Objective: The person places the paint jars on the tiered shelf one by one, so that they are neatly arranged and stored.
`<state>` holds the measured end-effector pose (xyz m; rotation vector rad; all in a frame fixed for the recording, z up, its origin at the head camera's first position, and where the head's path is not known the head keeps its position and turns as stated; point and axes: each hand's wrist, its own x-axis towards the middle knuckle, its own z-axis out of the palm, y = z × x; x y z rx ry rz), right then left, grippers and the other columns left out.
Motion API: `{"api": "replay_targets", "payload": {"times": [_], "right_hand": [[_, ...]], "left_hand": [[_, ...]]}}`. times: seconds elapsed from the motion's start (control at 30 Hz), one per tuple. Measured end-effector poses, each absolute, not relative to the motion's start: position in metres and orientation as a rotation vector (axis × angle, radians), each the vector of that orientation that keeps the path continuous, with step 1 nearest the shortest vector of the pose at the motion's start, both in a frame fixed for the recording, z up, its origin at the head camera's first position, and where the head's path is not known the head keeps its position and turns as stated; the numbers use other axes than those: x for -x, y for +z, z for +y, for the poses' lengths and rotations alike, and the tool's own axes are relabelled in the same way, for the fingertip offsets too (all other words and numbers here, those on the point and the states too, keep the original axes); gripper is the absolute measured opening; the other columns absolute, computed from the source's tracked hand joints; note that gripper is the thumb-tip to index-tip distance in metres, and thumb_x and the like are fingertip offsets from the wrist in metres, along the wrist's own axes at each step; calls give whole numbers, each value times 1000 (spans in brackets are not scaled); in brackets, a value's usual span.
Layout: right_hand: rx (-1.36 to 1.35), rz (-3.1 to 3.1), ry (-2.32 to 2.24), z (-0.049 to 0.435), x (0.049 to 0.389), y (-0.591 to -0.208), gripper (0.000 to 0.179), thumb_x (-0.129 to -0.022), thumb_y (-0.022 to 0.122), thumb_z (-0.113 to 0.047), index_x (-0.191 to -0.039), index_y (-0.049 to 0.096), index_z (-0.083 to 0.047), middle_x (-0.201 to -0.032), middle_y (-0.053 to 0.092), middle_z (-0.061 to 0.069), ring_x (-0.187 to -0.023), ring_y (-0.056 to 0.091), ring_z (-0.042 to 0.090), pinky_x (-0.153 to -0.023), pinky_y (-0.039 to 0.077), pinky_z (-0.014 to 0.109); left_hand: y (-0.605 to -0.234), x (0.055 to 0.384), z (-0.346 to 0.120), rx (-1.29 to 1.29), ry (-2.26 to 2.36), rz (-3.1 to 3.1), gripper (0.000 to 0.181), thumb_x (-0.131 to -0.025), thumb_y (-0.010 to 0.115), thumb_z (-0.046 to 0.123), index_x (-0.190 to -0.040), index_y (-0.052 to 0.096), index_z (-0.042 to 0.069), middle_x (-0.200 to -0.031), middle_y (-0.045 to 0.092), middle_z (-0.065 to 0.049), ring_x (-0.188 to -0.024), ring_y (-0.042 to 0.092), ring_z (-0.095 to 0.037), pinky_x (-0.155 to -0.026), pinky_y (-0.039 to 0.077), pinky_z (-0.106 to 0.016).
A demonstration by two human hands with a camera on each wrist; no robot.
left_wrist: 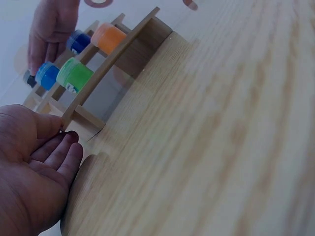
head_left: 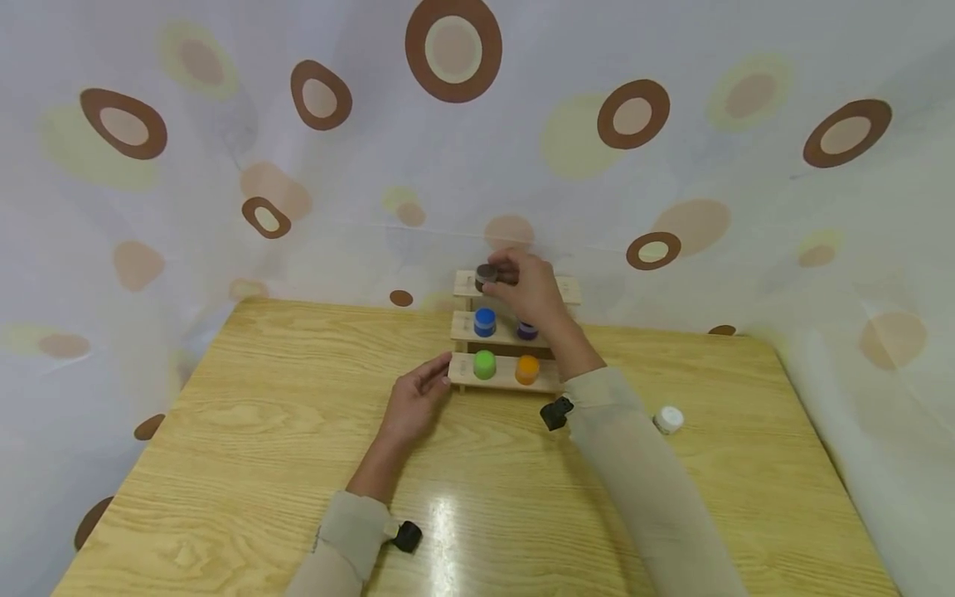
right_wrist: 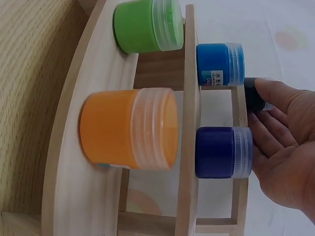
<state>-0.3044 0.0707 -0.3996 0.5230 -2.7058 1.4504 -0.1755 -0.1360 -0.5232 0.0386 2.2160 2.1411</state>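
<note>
A three-tier wooden rack (head_left: 506, 383) stands at the table's far edge. My right hand (head_left: 531, 286) reaches over it and pinches a dark paint jar (right_wrist: 254, 94) at the left end of the top tier. Below that, a blue jar (head_left: 485, 322) and a purple jar (right_wrist: 221, 152) sit on the middle tier, the purple one partly hidden by my wrist in the head view. On the bottom tier are a green jar (head_left: 484, 365) and an orange jar (head_left: 527, 370). My left hand (left_wrist: 37, 162) grips the left end of the bottom tier between thumb and fingers.
A white jar (head_left: 668, 419) rests on the wood-grain table (head_left: 298, 398), right of the rack beyond my right sleeve. Directly behind the rack hangs a pale sheet (head_left: 358, 166) with brown and yellow circles, which also runs along both sides.
</note>
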Motion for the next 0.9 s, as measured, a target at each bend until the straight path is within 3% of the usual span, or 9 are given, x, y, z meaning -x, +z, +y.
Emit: {"api": "replay_targets", "payload": {"times": [0.47, 0.9], "right_hand": [[-495, -2586, 1593, 98, 296, -394, 50, -96, 80, -15, -143, 63, -4, -138, 67, 16, -130, 65, 29, -104, 59, 40], [-478, -2383, 1631, 153, 269, -380, 46, -96, 81, -11, -138, 66, -1, -135, 68, 21, -128, 67, 30, -112, 53, 48]], "left_hand": [[-523, 176, -134, -17, 2126, 2220, 44, -109, 58, 6, -153, 56, 7, -154, 57, -16, -141, 57, -27, -112, 50, -30], [-523, 174, -134, -10, 2119, 2214, 45, -109, 57, 8, -154, 54, 6, -155, 56, -16, -142, 55, -28, -113, 50, -30]]}}
